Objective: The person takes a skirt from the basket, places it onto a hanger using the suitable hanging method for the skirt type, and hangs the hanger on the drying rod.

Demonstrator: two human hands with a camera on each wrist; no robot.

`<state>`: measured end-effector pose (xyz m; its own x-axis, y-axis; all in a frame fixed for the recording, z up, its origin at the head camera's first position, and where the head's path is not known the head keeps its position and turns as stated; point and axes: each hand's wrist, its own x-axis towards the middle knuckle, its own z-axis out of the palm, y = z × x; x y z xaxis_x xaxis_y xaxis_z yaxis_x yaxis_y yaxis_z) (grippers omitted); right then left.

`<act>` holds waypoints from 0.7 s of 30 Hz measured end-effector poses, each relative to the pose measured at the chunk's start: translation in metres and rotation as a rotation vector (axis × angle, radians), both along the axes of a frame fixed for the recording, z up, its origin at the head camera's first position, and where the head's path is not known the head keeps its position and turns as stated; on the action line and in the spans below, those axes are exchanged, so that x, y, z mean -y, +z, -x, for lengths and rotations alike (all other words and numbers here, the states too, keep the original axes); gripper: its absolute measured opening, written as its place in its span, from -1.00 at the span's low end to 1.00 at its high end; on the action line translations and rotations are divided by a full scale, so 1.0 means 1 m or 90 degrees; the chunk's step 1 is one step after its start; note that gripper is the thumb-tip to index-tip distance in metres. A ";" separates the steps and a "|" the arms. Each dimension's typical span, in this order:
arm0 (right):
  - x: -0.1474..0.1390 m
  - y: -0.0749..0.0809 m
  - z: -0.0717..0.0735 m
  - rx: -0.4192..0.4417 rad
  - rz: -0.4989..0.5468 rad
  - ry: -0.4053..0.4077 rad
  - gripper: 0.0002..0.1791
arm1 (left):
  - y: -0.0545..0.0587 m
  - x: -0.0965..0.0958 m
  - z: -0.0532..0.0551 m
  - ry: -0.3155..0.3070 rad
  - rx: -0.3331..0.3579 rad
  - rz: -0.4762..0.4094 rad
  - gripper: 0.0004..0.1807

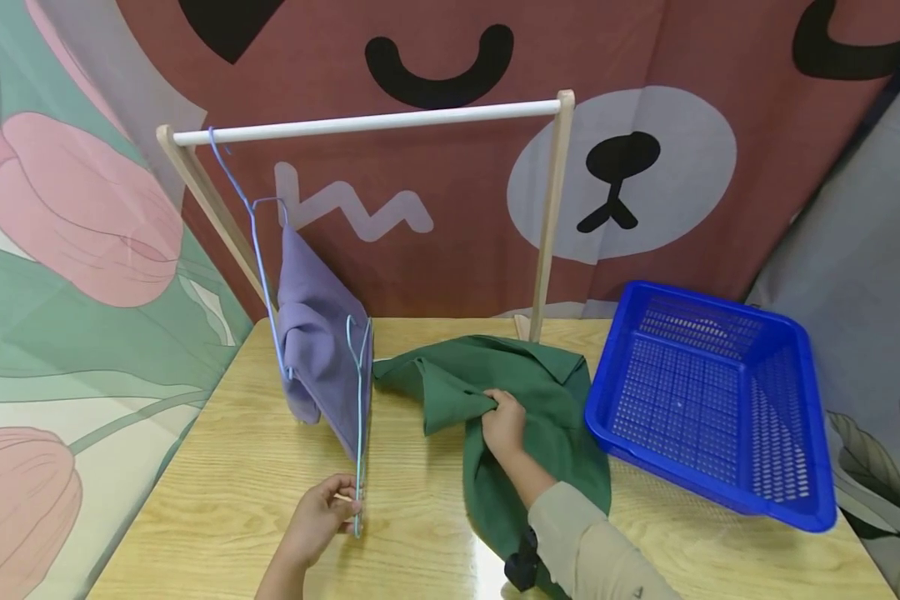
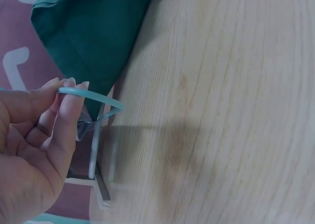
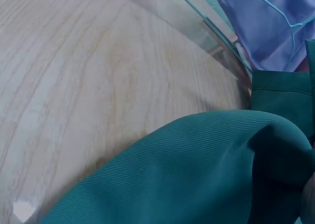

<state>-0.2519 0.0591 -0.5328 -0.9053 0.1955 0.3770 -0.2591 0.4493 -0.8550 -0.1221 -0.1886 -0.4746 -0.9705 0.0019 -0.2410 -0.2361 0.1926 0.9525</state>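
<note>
My left hand (image 1: 318,518) pinches the end of a thin light-blue clothes hanger (image 2: 93,94) between thumb and fingers, and the hanger stands edge-on over the table in the head view. A fold of green cloth (image 1: 551,375) is gripped by my right hand (image 1: 504,423); the rest of that cloth spreads crumpled across the table. In the right wrist view the green cloth (image 3: 197,160) fills the lower part and hides most of the hand. Behind the light-blue hanger, a purple cloth (image 1: 313,329) hangs on a lilac hanger (image 1: 257,250) from the rack.
A small rack with a white bar (image 1: 390,123) and wooden posts stands at the back of the table (image 1: 217,500). On the right sits a blue mesh basket (image 1: 682,417), close beside the green cloth. A printed curtain (image 1: 450,250) hangs behind the rack.
</note>
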 end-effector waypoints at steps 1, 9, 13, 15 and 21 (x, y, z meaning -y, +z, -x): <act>0.000 0.013 -0.006 0.021 0.008 -0.005 -0.61 | 0.000 0.000 0.000 0.000 0.000 -0.001 -0.69; 0.000 0.040 -0.011 0.048 -0.005 -0.080 -0.66 | 0.000 -0.003 -0.001 -0.037 -0.011 -0.008 -0.69; 0.000 0.039 -0.010 0.037 0.009 -0.087 -0.68 | 0.001 -0.006 -0.001 -0.060 -0.013 -0.017 -0.69; 0.000 0.038 -0.010 0.035 0.013 -0.088 -0.69 | 0.002 -0.008 -0.001 -0.074 -0.015 -0.017 -0.69; 0.002 0.036 -0.013 0.036 0.012 -0.063 -0.73 | 0.003 -0.015 -0.001 -0.113 -0.020 -0.020 -0.71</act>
